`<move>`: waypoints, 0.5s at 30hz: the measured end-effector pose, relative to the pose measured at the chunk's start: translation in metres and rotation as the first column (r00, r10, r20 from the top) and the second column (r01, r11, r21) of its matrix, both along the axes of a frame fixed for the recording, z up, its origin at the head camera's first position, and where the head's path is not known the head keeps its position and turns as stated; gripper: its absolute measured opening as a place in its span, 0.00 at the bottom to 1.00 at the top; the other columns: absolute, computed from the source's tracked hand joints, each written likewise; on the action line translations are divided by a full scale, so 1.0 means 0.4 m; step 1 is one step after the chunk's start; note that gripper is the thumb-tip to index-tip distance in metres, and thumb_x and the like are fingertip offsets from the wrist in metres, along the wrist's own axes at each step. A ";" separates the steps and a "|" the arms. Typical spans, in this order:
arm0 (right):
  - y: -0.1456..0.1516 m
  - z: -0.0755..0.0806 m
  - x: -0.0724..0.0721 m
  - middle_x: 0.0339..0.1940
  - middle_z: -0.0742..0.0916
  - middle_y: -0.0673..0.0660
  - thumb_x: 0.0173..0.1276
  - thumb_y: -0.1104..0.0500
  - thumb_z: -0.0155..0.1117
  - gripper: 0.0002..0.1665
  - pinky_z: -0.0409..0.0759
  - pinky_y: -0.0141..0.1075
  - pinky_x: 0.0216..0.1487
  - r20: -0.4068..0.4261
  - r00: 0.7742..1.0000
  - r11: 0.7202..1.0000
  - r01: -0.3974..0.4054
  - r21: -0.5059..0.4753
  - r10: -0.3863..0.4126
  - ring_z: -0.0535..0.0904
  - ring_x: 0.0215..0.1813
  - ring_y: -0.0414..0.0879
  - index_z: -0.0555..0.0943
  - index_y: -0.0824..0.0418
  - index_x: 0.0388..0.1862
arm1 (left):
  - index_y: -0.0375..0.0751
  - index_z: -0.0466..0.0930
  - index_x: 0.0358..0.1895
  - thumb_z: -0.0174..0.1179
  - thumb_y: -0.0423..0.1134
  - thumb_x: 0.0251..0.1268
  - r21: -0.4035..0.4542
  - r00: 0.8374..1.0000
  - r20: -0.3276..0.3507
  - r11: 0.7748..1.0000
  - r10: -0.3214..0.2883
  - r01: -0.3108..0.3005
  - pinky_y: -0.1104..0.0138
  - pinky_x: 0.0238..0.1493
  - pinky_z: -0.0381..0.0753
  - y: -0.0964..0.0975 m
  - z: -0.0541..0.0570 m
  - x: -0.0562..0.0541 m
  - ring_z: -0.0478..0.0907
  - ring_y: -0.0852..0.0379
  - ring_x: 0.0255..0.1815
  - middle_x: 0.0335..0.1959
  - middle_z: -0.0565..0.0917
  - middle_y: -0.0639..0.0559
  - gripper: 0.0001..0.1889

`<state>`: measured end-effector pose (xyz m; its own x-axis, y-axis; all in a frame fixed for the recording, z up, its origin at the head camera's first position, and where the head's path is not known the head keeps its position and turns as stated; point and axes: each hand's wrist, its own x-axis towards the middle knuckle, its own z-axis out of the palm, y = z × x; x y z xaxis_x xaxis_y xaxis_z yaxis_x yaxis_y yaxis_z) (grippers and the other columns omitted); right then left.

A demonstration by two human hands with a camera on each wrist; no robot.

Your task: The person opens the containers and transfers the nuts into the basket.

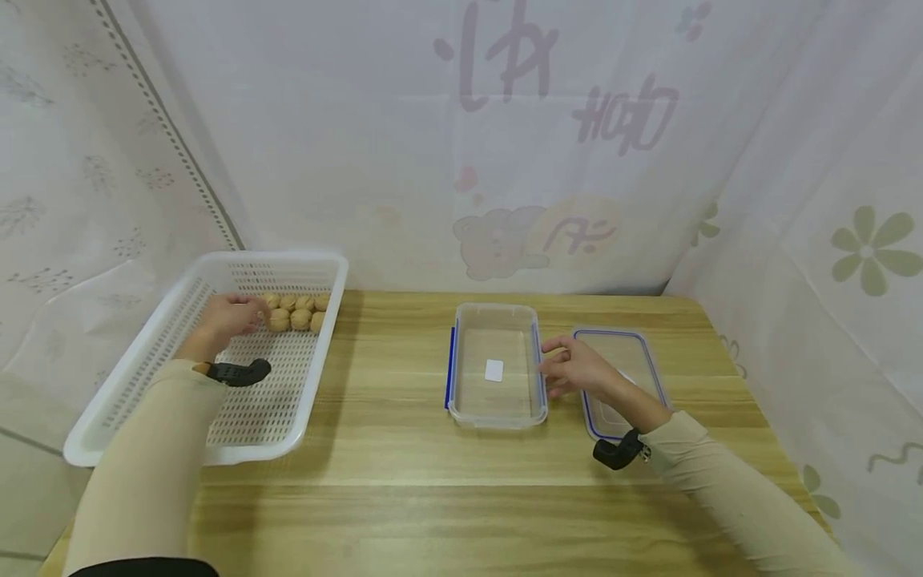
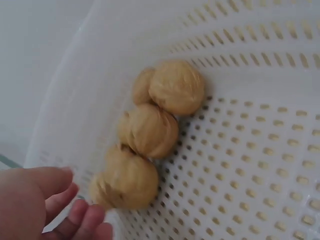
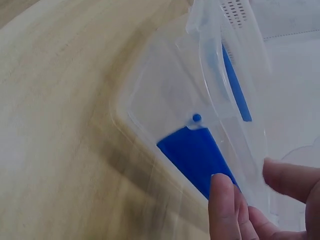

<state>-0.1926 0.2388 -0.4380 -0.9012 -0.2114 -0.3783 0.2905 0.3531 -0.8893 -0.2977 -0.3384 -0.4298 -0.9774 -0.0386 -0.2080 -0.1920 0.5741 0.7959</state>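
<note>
My left hand [image 1: 229, 316] reaches into a white plastic basket [image 1: 305, 401] beside several walnuts [image 1: 299, 319] gathered at its far right corner. In the left wrist view the bent fingers [image 2: 75, 220] of that hand come close to the nearest walnut [image 2: 132, 182], with nothing seen between them and the thumb. Over at a clear plastic food box [image 1: 497, 407], my right hand [image 1: 577, 369] is at the right side. Its fingertips touch the blue side latch [image 3: 197, 157], while the thumb is spread apart from them, near the rim.
A clear lid with a blue seal [image 1: 626, 340] lies right of the box, partly under my right forearm. Inside the box shows a small white label [image 1: 493, 370]. A printed white curtain [image 1: 346, 160] hangs behind the wooden table [image 1: 389, 457].
</note>
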 end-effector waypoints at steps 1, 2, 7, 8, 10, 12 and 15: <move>0.005 0.003 -0.003 0.50 0.81 0.70 0.76 0.64 0.60 0.29 0.89 0.42 0.40 -0.005 1.000 1.000 -0.004 0.015 0.004 0.84 0.41 0.52 0.63 0.74 0.69 | 0.17 0.63 0.67 0.46 0.46 0.81 -0.002 0.999 -0.030 1.000 0.022 -0.022 0.72 0.40 0.84 0.007 0.007 0.000 0.76 0.71 0.34 0.62 0.70 0.25 0.30; 0.011 0.006 -0.007 0.52 0.81 0.71 0.77 0.62 0.60 0.29 0.89 0.43 0.40 -0.016 1.000 0.999 -0.012 0.033 0.012 0.84 0.43 0.53 0.63 0.74 0.70 | 0.18 0.64 0.67 0.45 0.47 0.82 -0.011 0.998 -0.057 0.999 0.032 -0.033 0.72 0.40 0.84 0.015 0.015 -0.001 0.76 0.72 0.34 0.62 0.71 0.26 0.30; 0.042 0.043 -0.035 0.57 0.78 0.74 0.80 0.55 0.57 0.32 0.88 0.47 0.45 -0.137 0.990 0.985 -0.008 0.172 0.032 0.81 0.53 0.65 0.64 0.73 0.72 | 0.24 0.70 0.64 0.45 0.49 0.81 -0.109 0.976 -0.216 0.993 0.014 -0.038 0.74 0.36 0.78 0.079 0.076 -0.015 0.76 0.60 0.40 0.56 0.75 0.32 0.28; 0.049 0.050 -0.043 0.55 0.79 0.74 0.80 0.55 0.58 0.31 0.88 0.47 0.43 -0.194 0.980 0.979 0.000 0.203 0.041 0.81 0.51 0.66 0.65 0.74 0.71 | 0.25 0.71 0.63 0.45 0.48 0.81 -0.131 0.969 -0.248 0.991 -0.004 -0.029 0.70 0.38 0.77 0.098 0.089 -0.020 0.77 0.54 0.44 0.56 0.75 0.32 0.27; 0.059 0.066 -0.058 0.52 0.81 0.71 0.79 0.55 0.59 0.29 0.87 0.46 0.42 -0.317 0.947 0.955 0.043 0.295 0.055 0.82 0.48 0.64 0.68 0.73 0.69 | 0.27 0.73 0.60 0.47 0.48 0.81 -0.158 0.949 -0.314 0.987 -0.033 -0.018 0.64 0.42 0.77 0.138 0.112 -0.028 0.77 0.45 0.48 0.55 0.76 0.32 0.25; 0.068 0.083 -0.076 0.48 0.82 0.69 0.78 0.56 0.61 0.26 0.86 0.46 0.40 -0.434 0.897 0.916 0.097 0.390 0.090 0.82 0.44 0.61 0.71 0.72 0.66 | 0.28 0.74 0.59 0.47 0.47 0.82 -0.174 0.926 -0.373 0.985 -0.065 0.000 0.56 0.45 0.77 0.182 0.134 -0.036 0.75 0.37 0.54 0.55 0.77 0.31 0.22; 0.078 0.111 -0.102 0.47 0.83 0.69 0.77 0.56 0.63 0.25 0.83 0.50 0.44 -0.525 0.835 0.845 0.157 0.512 0.164 0.82 0.46 0.61 0.73 0.71 0.64 | 0.27 0.74 0.60 0.48 0.43 0.82 -0.202 0.891 -0.430 0.978 -0.143 0.059 0.46 0.52 0.76 0.244 0.168 -0.046 0.74 0.33 0.58 0.57 0.76 0.29 0.20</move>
